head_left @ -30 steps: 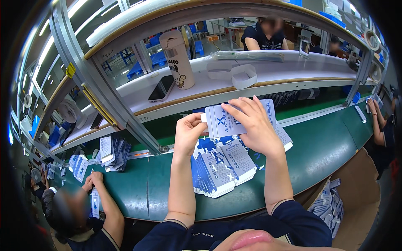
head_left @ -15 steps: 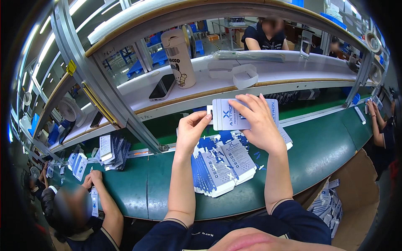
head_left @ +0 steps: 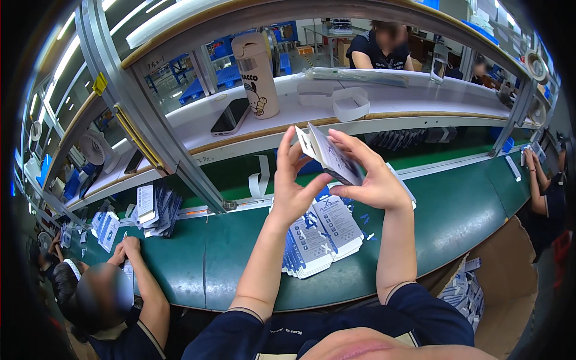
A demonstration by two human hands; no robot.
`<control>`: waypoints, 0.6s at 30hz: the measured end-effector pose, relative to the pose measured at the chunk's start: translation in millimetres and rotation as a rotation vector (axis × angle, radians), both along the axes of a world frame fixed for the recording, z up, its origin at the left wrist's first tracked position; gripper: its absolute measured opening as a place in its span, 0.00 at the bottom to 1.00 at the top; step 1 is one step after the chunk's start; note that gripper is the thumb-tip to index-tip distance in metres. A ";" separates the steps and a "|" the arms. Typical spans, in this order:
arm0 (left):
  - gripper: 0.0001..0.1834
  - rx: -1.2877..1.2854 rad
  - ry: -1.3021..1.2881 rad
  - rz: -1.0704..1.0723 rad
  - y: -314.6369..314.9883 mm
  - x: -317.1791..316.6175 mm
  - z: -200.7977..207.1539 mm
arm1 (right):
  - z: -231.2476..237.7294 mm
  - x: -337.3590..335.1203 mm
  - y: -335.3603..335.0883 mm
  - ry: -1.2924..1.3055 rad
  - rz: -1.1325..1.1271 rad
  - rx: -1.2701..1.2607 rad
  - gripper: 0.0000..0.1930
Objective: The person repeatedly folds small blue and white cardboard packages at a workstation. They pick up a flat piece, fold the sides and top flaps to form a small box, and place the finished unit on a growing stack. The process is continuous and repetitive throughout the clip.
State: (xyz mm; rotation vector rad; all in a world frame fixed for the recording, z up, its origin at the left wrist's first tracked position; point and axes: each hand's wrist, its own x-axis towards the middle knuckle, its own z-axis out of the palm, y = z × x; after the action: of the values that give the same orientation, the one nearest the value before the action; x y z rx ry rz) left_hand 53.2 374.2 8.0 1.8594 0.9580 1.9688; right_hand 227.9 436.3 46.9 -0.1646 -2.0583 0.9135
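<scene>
Above the bench, my right hand (head_left: 382, 184) grips a white-and-blue printed carton (head_left: 336, 158) between thumb and fingers. The carton is tilted, with a cut-out flap at its upper left end. My left hand (head_left: 292, 187) is beside that end, fingers spread and thumb stretched toward the carton's lower edge. Whether it touches the carton is hard to tell. Below both hands lies a stack of flat printed cartons (head_left: 336, 231), with small blue and white paper scraps (head_left: 370, 236) around it. A curled white paper strip (head_left: 259, 177) is left of my left hand.
Behind the green bench (head_left: 240, 264) runs a white shelf with a tumbler (head_left: 259, 78), a phone (head_left: 230, 116) and a small white tray (head_left: 351, 105). A cardboard box (head_left: 510, 270) of cartons stands at right. Co-workers sit left, right and opposite; more cartons (head_left: 155, 207) are piled at left.
The carton has turned from facing me flat to a steep tilt. My left hand has let go of its end flap and spread its fingers; my right hand still holds it.
</scene>
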 end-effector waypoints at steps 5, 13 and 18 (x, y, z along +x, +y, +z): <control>0.51 -0.033 0.054 -0.047 0.4 1.5 -3.7 | -0.9 -4.3 -6.1 0.017 0.117 -0.163 0.50; 0.45 -0.185 -0.132 -0.074 -7.9 8.3 7.0 | -5.1 -13.8 -0.4 -0.025 -0.040 0.091 0.49; 0.20 -0.105 -0.482 0.064 -6.2 3.8 6.6 | -9.2 -8.2 -0.1 -0.207 -0.119 0.026 0.49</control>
State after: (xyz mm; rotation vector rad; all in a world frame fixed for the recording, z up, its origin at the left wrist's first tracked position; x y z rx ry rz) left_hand 57.0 368.1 14.6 1.2232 0.9512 2.2069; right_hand 219.7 436.2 37.7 -0.3775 -2.2232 0.8255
